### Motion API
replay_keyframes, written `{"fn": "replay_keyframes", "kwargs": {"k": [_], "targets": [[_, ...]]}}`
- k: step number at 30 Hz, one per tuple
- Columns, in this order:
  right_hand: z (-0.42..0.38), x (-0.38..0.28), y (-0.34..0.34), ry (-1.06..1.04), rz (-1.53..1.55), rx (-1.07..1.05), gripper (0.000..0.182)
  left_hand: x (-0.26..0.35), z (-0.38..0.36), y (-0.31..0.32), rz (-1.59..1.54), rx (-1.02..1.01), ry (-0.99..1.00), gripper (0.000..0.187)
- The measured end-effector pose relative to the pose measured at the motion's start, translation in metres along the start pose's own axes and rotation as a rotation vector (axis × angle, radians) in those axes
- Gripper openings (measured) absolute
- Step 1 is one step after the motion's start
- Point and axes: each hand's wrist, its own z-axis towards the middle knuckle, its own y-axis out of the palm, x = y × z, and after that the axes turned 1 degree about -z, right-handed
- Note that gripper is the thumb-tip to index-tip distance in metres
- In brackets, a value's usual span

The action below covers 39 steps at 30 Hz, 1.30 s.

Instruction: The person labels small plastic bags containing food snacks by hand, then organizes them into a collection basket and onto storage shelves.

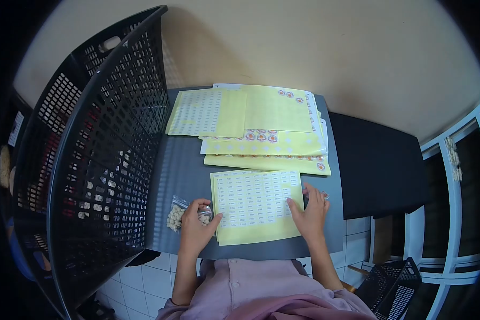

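A pale yellow sheet of small printed labels (256,208) lies in front of me on the grey table, with at least one more sheet under it. At its left edge rests the thumb of my left hand (197,228); the fingers are apart and curve beside a small clear bag of pale pieces (205,215). Another such bag (175,216) lies just left of that hand. My right hand (310,213) is open at the sheet's right edge, its thumb on the paper. Partly hidden by its fingers is a small item with a red-and-white print (325,196).
Yellow sticker sheets (277,109), some with round orange-red prints, are stacked at the table's back. A tall black perforated basket (104,160) stands along the left side. To the right are a black-covered surface (381,165) and a lower black basket (392,288).
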Motion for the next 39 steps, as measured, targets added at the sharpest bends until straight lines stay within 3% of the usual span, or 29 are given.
{"fn": "replay_keyframes", "kwargs": {"k": [1,5,7,10,12,17,19,22,31,37,38,39], "targets": [[0.0,0.002,0.001,0.034,0.028,-0.097,0.047,0.002,0.001,0.001,0.062,0.017,0.032,0.037],[0.004,0.0,0.002,0.109,0.133,-0.154,0.049,0.009,0.001,0.004,0.199,-0.013,0.007,0.041],[0.006,0.0,0.009,0.03,0.011,0.089,0.047,0.005,0.001,0.005,0.191,-0.025,0.018,0.046],[0.034,-0.032,0.01,-0.133,0.15,0.135,0.045,0.005,0.002,0.003,0.138,-0.029,0.007,0.047],[0.063,-0.057,0.023,-0.178,0.251,0.01,0.046,0.005,0.002,0.002,0.123,-0.034,-0.01,0.048],[0.148,-0.1,0.093,-0.275,0.046,0.019,0.057,0.006,0.001,0.003,0.104,-0.006,-0.029,0.049],[0.17,-0.118,0.105,-0.103,-0.151,-0.183,0.07,0.001,-0.001,0.005,0.132,0.009,-0.017,0.048],[0.187,-0.121,0.127,-0.051,-0.252,-0.21,0.081,0.005,-0.001,0.004,0.112,0.038,-0.053,0.049],[0.219,-0.13,0.143,0.145,-0.023,-0.194,0.091,0.004,0.001,0.002,0.16,0.0,-0.049,0.051],[0.229,-0.129,0.139,0.132,0.1,-0.424,0.063,0.004,0.003,0.001,0.178,-0.014,-0.054,0.053],[0.228,-0.127,0.145,0.132,0.099,-0.426,0.063,0.004,0.003,0.001,0.175,-0.02,-0.062,0.053],[0.223,-0.125,0.152,-0.014,0.184,-0.245,0.055,0.005,0.003,0.001,0.174,-0.021,-0.064,0.053]]}}
